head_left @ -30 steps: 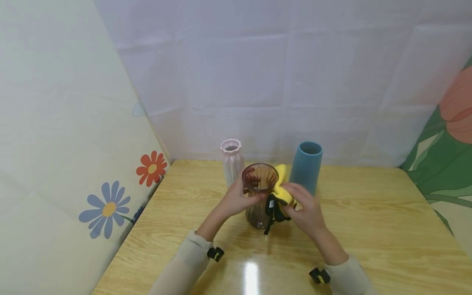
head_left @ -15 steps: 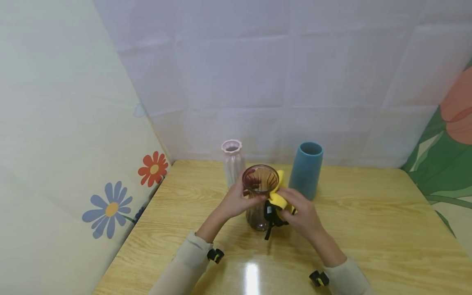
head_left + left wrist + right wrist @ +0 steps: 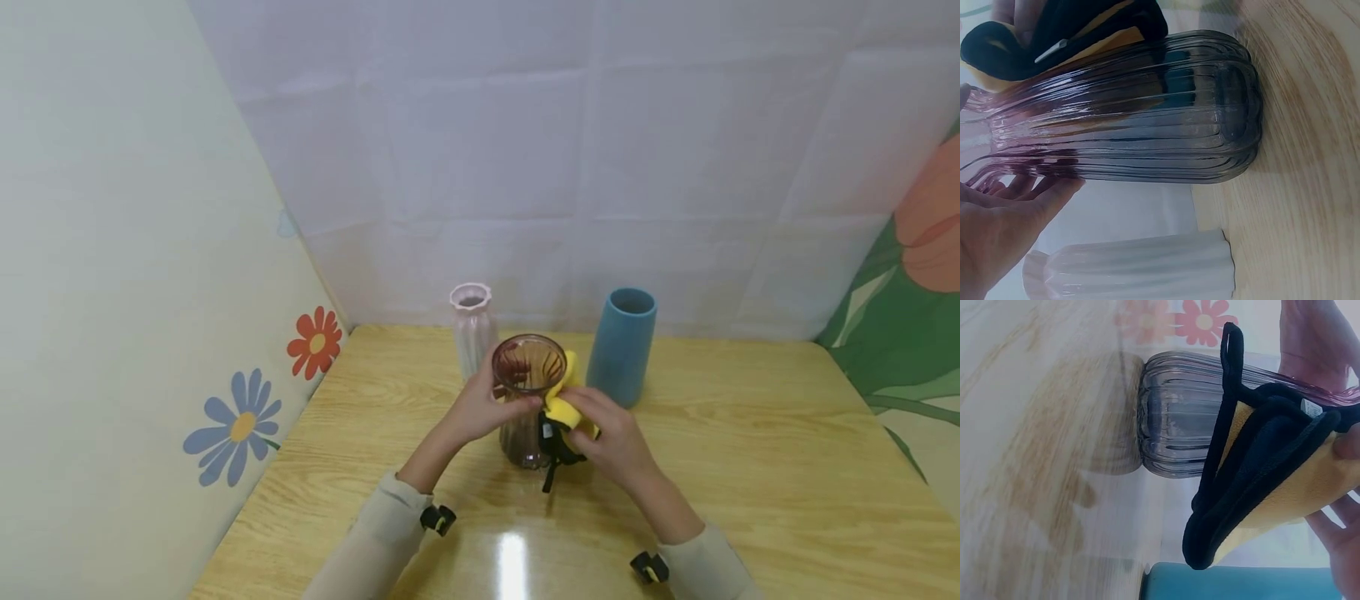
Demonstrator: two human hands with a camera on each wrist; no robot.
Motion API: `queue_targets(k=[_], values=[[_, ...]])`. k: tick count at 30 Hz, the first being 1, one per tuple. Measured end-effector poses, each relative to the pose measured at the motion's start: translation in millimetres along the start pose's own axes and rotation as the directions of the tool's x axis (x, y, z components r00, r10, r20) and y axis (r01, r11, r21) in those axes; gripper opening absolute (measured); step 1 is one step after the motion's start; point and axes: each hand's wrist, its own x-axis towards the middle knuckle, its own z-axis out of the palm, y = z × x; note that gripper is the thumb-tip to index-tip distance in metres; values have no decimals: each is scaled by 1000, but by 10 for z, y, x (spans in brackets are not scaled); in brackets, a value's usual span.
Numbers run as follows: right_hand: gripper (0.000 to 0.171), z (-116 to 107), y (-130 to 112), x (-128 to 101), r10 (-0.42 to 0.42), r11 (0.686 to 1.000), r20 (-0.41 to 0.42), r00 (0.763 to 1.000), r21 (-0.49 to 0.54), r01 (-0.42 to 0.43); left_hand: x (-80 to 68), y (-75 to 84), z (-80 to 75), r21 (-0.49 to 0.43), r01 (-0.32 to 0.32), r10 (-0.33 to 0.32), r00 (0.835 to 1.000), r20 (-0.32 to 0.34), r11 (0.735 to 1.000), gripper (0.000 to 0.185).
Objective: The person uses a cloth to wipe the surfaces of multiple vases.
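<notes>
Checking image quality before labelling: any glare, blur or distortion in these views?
Head view: sharp, with a white glare streak on the table between the sleeves. Left wrist view: the glass vase is sharp, the table edge smeared. Right wrist view: the table surface is blurred, the yellow cloth clearer.

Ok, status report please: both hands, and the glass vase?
Left hand holds glass vase. Right hand presses yellow cloth on it. Nothing blocking.

Glass vase [image 3: 527,392] lower right side hidden behind yellow cloth [image 3: 564,406].

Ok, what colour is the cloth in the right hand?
The cloth is yellow with black edging and a black loop, clearest in the right wrist view.
</notes>
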Motion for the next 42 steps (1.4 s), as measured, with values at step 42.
queue_targets(k=[42], values=[[44, 5, 115, -212, 26, 999, 216, 976, -39, -18, 7, 4, -39, 10, -4, 3, 999, 34, 1000, 92]])
